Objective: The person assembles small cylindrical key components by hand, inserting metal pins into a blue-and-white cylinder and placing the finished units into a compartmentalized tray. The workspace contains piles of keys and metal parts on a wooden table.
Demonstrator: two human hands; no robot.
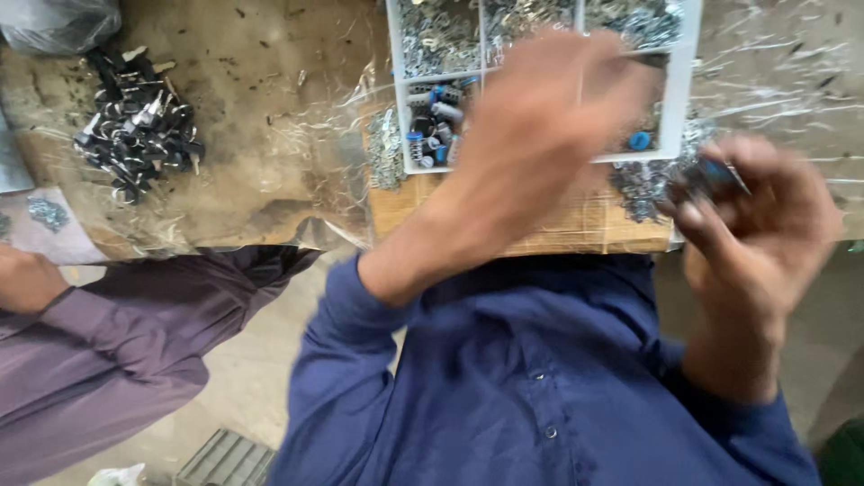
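Observation:
A white compartment tray (681, 99) rests on a cardboard piece (576, 229); it holds small silver metal parts and blue-and-black cylindrical parts (434, 121). My left hand (540, 117) is blurred and hovers over the tray's middle, hiding several compartments. Whether its fingers hold anything is unclear. My right hand (756, 216) is raised at the tray's right edge, fingers pinched on a small dark part with a blue end (711, 175). Loose silver parts (643, 184) lie beside the tray under this hand.
A heap of black parts (135, 135) lies on the plastic-covered table at the left, with a grey bag (58, 22) behind it. A co-worker's purple sleeve (117, 333) and hand (27, 279) are at the left. A grey crate (225, 461) sits on the floor.

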